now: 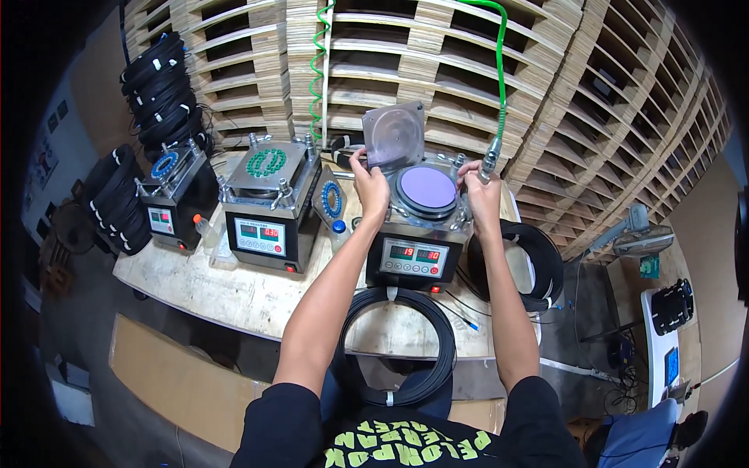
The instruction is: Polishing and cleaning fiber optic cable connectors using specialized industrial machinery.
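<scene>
In front of me stands a polishing machine (417, 261) with a lit display and a round purple polishing pad (428, 187) on top. My left hand (371, 186) is closed on the lower left edge of a square metal plate (394, 134), which is tilted up behind the pad. My right hand (480, 187), at the pad's right, grips a metal air nozzle (490, 158) on the end of a green hose (500, 66). The plate's underside facing me has a round recess. Fingertips of the right hand are partly hidden by the machine's corner post.
Two similar machines (265, 210) (165, 199) stand left on the wooden bench (199, 273). Bottles (340, 234) sit between them. A black cable coil (446, 312) rests at my lap, another (555, 269) right. Stacked pallets (437, 54) rise behind; cable coils (156, 86) pile far left.
</scene>
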The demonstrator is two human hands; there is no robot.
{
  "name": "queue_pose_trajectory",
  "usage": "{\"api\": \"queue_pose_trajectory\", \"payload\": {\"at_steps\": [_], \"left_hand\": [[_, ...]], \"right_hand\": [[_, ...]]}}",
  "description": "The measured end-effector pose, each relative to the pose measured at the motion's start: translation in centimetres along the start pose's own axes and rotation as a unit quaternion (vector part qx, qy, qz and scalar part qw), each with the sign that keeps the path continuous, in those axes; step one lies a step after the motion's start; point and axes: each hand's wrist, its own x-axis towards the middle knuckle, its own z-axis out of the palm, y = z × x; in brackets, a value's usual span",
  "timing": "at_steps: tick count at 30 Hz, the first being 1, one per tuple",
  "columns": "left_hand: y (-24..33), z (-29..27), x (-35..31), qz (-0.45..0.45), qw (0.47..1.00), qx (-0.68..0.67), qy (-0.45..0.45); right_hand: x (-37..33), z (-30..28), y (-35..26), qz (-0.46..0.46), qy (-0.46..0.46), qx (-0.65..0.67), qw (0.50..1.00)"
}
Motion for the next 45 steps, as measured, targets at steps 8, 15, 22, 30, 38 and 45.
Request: {"api": "queue_pose_trajectory", "payload": {"at_steps": [8,15,22,30,38,45], "left_hand": [[-1.6,-0.3,0.3,-0.008,0.999,-0.034,-0.011],[-1.6,-0.2,0.3,-0.008,0.999,-0.014,-0.03],[-1.6,-0.1,0.4,0.043,0.999,-0.017,-0.024],[-1.2,-0.4,0.1,0.029,0.999,0.0,-0.023],[0.8,-0.2,-0.2,0.077,0.992,0.102,0.011],[5.8,-0.7,0.8,0.444,0.785,0.29,-0.321]], "right_hand": [[-1.5,3.1,-3.5,0.009,-0.035,0.035,0.999],[-1.3,7.4,-2.1,-0.014,-0.078,0.086,0.993],[2.4,9.5,-2.8,-0.064,0.006,0.207,0.976],[5.2,6.3,0.7,-0.092,0.06,0.104,0.989],[5.7,1.3,3.1,-0.066,0.058,0.019,0.996],[4.8,-3.8,-0.8,-0.027,0.036,0.007,0.999]]}}
